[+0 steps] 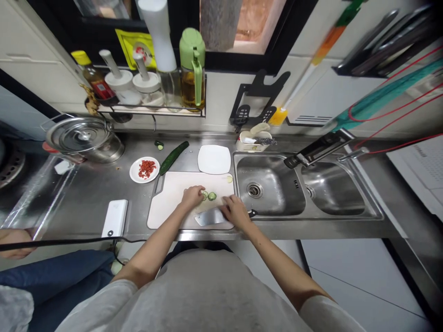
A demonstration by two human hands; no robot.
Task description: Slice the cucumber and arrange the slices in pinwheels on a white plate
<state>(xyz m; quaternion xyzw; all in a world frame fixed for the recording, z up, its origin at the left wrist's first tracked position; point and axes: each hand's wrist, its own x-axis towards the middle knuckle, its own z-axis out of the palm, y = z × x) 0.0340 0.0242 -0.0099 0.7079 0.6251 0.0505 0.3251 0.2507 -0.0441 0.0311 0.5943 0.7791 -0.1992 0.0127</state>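
thin green-rimmed cucumber slices [212, 196] lie in a small cluster near the middle of the pale rectangular cutting board [164, 210], which sits by the front edge of the grey steel counter [86, 193]. the left hand [193, 197] is on their left, fingers curled with the tips at the nearest slice — i can't tell whether they pinch it. the right hand [237, 212] lies over the broad steel cleaver [209, 217] at the board's right edge; its black handle shows past the palm, but whether the fingers close round it i can't see.

with the blade this near the left fingertips, i'd keep it flat and still, and take the slices lightly by their rims — thin rounds probably cling and tear. just past the board's far edge lies a white square plate [213, 159].
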